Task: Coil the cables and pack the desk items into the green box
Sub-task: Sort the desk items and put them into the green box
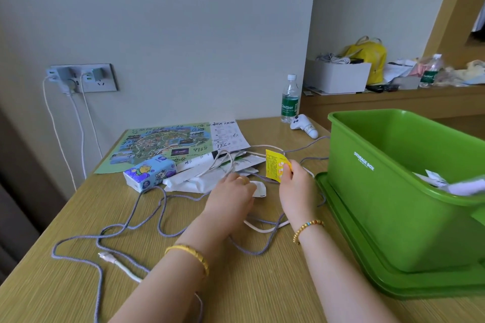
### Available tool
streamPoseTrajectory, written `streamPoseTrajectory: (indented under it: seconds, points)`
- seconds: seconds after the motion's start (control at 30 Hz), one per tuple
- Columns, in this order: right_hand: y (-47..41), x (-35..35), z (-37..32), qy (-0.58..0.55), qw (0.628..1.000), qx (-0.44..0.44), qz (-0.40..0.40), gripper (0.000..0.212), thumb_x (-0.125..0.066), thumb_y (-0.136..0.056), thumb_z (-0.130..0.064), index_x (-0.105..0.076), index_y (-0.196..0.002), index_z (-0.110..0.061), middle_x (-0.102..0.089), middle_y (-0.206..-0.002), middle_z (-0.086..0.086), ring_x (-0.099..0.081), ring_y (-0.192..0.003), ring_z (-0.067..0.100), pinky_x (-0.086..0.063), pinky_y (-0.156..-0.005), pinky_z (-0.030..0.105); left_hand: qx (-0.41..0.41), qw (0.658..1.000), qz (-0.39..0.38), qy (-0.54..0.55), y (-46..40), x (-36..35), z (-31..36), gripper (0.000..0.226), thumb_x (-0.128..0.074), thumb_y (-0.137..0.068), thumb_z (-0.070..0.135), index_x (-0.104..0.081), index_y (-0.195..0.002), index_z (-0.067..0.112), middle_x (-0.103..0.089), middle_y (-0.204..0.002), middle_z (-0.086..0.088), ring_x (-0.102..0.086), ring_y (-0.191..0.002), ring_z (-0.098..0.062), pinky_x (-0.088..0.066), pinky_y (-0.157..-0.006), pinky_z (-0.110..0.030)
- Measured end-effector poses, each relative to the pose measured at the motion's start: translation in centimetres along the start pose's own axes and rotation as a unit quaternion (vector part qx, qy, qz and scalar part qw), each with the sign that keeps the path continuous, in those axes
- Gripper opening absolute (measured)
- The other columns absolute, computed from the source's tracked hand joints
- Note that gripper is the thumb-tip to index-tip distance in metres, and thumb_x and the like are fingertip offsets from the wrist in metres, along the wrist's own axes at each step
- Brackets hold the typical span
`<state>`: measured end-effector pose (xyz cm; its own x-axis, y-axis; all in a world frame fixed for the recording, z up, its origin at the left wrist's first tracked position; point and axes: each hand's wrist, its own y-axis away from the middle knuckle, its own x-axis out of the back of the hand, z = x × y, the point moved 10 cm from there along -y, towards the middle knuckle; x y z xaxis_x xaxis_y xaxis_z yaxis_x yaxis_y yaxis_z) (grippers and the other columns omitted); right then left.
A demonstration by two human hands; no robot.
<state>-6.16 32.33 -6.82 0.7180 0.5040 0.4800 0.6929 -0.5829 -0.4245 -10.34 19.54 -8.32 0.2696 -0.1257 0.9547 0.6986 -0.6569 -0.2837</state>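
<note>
My right hand [294,181] pinches a small yellow sachet [274,165] upright, just left of the green box [380,191]. My left hand [231,195] rests palm down on a small white packet [259,189] on the desk. A grey braided cable [131,223] sprawls in loose loops across the wooden desk, and a white cable [123,266] lies tangled with it. The box sits on its green lid [349,238] at the right and holds some white paper items [446,182].
A blue tissue pack [149,172], white wrappers [196,178], a colourful map sheet [160,147] and a printed paper lie mid-desk. A water bottle [290,99] and white controller [304,126] stand at the back. Chargers fill the wall socket [84,77]. A cluttered shelf lies beyond.
</note>
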Motion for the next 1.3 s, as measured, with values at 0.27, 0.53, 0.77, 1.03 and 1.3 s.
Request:
streamPoseTrajectory:
  seconds: [0.27,0.53,0.77,1.03,1.3]
  points:
    - [-0.2,0.6,1.0,-0.011,1.000,-0.024,-0.013,0.022,-0.039,-0.098,-0.021,-0.056,-0.087,-0.012,-0.060,-0.075,0.004,-0.048,-0.063,0.022,-0.029,-0.048,0.030,0.038,0.994,-0.075,-0.076,-2.2,-2.5,1.0,0.024,-0.040,-0.090,0.000,-0.051,-0.109,0.009,-0.062,-0.108,-0.010,-0.056,-0.099,-0.029,-0.035,-0.069,-0.032]
    - [-0.2,0.2,1.3,-0.199,0.975,-0.092,-0.029,0.031,-0.042,-0.096,-0.018,-0.052,-0.082,0.009,-0.053,-0.074,0.024,-0.046,-0.066,0.025,-0.051,-0.074,0.057,0.098,0.972,0.178,0.123,-0.3,3.9,-0.7,0.031,-0.051,-0.092,0.018,-0.060,-0.118,0.033,-0.051,-0.119,-0.007,-0.045,-0.109,-0.027,-0.046,-0.069,-0.034]
    - [2.1,-0.1,1.5,-0.308,0.939,-0.145,-0.054,0.026,-0.045,-0.097,-0.018,-0.063,-0.081,-0.008,-0.061,-0.077,0.004,-0.057,-0.076,0.017,-0.056,-0.061,0.025,0.101,0.895,0.328,0.285,1.5,12.2,-1.4,0.016,-0.055,-0.092,0.014,-0.068,-0.088,0.007,-0.044,-0.090,-0.013,-0.041,-0.069,-0.022,-0.033,-0.060,-0.030]
    - [2.2,3.6,-2.5,-0.268,0.959,-0.074,-0.056,0.025,-0.035,-0.097,-0.008,-0.050,-0.094,0.012,-0.056,-0.094,0.033,-0.050,-0.073,0.020,-0.059,-0.065,0.029,0.185,0.848,0.326,0.375,2.7,17.2,-4.4,0.025,-0.050,-0.094,0.031,-0.069,-0.091,0.015,-0.061,-0.071,-0.005,-0.053,-0.060,-0.014,-0.029,-0.053,-0.029]
    - [0.6,13.7,-9.8,-0.155,0.984,0.081,0.008,0.031,-0.038,-0.097,-0.015,-0.061,-0.118,-0.015,-0.068,-0.105,0.004,-0.064,-0.092,0.023,-0.054,-0.081,0.040,0.105,0.768,0.326,0.541,1.9,21.8,-1.0,0.017,-0.052,-0.094,0.024,-0.065,-0.083,0.021,-0.066,-0.073,-0.005,-0.066,-0.081,-0.030,-0.053,-0.082,-0.045]
